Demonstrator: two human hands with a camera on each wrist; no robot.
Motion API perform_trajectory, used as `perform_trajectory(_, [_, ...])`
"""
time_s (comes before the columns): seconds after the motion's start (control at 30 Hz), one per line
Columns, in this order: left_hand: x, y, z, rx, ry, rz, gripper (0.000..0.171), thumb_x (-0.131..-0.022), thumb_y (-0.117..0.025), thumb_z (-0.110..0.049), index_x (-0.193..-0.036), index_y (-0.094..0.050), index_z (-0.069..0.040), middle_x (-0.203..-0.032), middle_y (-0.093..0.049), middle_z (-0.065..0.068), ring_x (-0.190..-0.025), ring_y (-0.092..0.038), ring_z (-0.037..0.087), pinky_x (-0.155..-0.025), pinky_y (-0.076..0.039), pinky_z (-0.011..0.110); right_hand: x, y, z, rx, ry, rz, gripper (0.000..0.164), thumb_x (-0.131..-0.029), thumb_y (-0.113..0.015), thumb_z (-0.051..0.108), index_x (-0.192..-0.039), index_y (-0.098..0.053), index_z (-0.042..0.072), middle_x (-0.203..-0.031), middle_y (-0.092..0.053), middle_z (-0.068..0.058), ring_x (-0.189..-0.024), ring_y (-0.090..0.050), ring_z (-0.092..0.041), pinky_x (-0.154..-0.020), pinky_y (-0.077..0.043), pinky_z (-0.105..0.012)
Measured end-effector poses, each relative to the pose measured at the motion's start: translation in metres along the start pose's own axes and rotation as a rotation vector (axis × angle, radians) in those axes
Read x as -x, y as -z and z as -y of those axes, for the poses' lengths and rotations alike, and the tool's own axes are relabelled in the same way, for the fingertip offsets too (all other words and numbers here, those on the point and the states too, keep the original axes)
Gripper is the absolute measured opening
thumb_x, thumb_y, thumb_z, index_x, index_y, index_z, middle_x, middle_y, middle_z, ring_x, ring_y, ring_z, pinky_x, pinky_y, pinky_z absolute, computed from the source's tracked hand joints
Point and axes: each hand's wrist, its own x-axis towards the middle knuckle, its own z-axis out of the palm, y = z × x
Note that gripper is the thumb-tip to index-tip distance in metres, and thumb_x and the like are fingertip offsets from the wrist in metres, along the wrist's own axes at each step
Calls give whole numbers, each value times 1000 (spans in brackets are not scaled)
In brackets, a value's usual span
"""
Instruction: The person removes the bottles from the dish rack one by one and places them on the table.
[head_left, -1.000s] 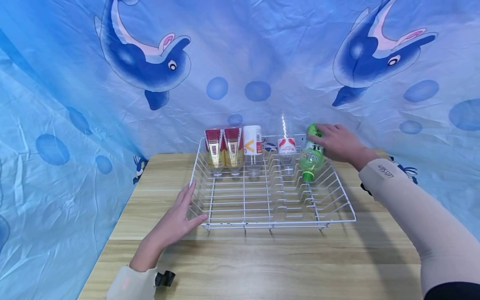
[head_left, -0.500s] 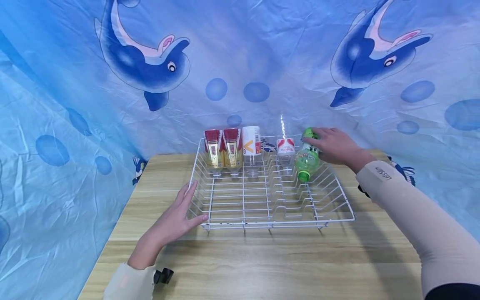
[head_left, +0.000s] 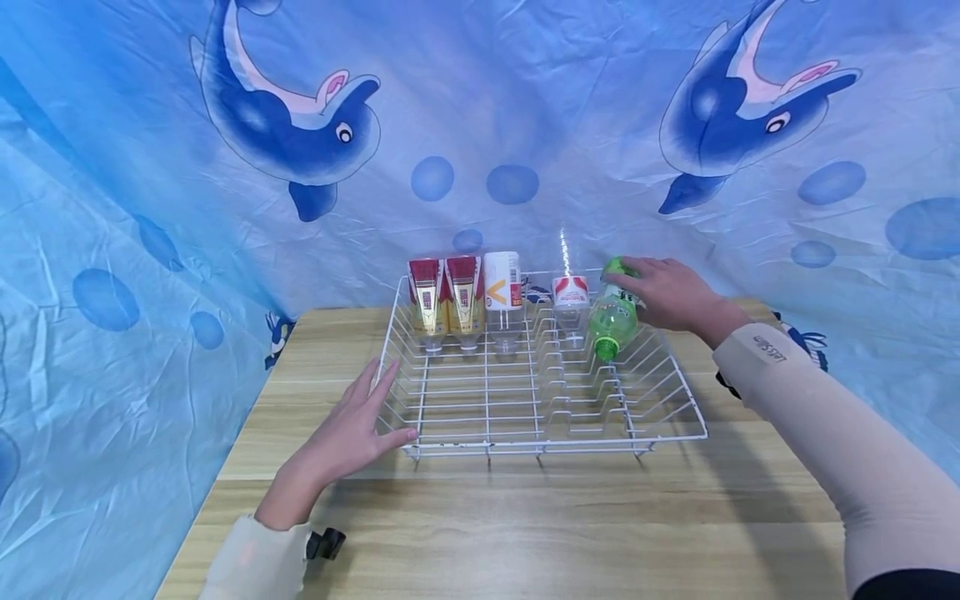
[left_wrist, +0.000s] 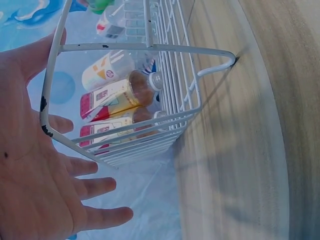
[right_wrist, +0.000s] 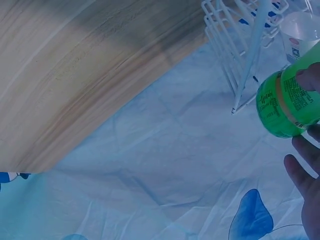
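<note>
Upside down, a green plastic bottle (head_left: pixel 613 321) leans at the back right of the white wire dish rack (head_left: pixel 517 448), its cap pointing down. My right hand (head_left: pixel 671 292) grips its base end; the right wrist view shows thumb and fingers around the green bottle (right_wrist: pixel 287 107). At the rack's front left corner rests my left hand (head_left: pixel 341 437), fingers spread and straight. In the left wrist view that hand (left_wrist: pixel 40 185) lies against the rack's wire corner (left_wrist: pixel 46 117) without curling round it.
Along the rack's back stand upturned bottles: two with red-and-gold labels (head_left: pixel 428 296) (head_left: pixel 465 296), one white-labelled bottle (head_left: pixel 503 283) and a clear bottle with a red-and-white label (head_left: pixel 572 292). Wire dividers (head_left: pixel 558 408) rise in the rack's right half. A blue dolphin-print sheet (head_left: pixel 480 108) hangs behind the wooden table (head_left: pixel 525 533).
My right hand has brought the green bottle slightly left and down within the rack, then almost stopped. The left hand stays at the corner.
</note>
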Motion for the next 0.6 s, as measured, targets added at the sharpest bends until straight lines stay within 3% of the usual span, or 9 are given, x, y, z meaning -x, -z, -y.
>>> perform_trajectory(0.27, [-1,5,-6,-51,-12,-15,105,-87,-69,-61,-164,-12,-18,-167,-2,22,-150,-7,49,-108,-5,80,2,-2,4,-55,24,-75,86,-68,-92,13,-144,-53,9,-142,-52,-27,-119,-58,-47,-89,-52,-61])
perform_trajectory(0.6, [-5,10,-12,-105,-48,-55,104,-88,-62,-67,-164,-11,-18,-167,-3,22,-150,-2,48,-103,7,84,3,-5,11,-85,-30,-59,79,-71,-91,19,-141,-55,5,-137,-57,-23,-105,-65,-43,-84,-55,-58])
